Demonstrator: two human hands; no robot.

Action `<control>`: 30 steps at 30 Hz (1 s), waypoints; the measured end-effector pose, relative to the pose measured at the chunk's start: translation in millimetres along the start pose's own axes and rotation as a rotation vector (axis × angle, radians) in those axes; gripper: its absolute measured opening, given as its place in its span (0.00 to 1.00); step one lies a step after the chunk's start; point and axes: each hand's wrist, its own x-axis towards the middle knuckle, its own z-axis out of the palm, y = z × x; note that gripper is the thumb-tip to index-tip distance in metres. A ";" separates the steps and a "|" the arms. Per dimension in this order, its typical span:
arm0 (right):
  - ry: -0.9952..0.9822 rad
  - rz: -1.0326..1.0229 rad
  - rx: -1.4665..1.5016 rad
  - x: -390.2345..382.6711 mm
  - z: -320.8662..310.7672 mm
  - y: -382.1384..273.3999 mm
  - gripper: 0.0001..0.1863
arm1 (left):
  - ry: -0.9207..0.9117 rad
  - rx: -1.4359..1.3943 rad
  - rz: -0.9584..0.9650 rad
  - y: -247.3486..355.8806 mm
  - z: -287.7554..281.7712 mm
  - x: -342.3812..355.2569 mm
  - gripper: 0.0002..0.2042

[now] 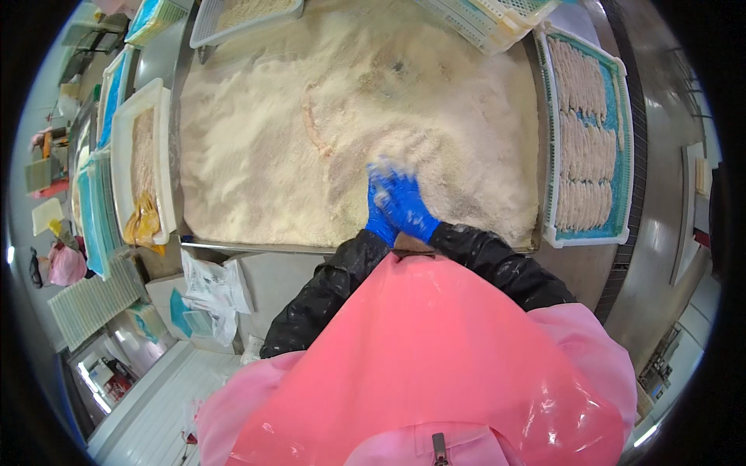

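Both of my hands wear blue gloves and press close together at the near middle of a wide bed of pale crumbs [241, 147]. My left hand [378, 213] lies against my right hand [409, 208], which partly overlaps it. Crumbs and motion blur cover the fingertips, so I cannot tell how far the fingers are bent. A low mound of crumbs [423, 147] rises just beyond them, and whether anything lies beneath is hidden. Up and to the left of my hands, a thin pinkish strip [312, 124] lies partly buried. A metal-edged tray [268, 248] holds the crumbs.
At the right stands a pale green crate [626, 167] with rows of crumb-coated strips [584, 147] on blue lining. On the left, a white bin [165, 167] has a yellow-orange plastic item [142, 223] at its near end. Baskets [497, 35] overhang the far right corner; a white basket [294, 14] sits far left.
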 end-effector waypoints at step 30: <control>0.349 0.860 1.007 -87.0 -419.9 247.4 0.19 | 0.193 0.410 -0.399 -43.8 30.8 20.8 0.37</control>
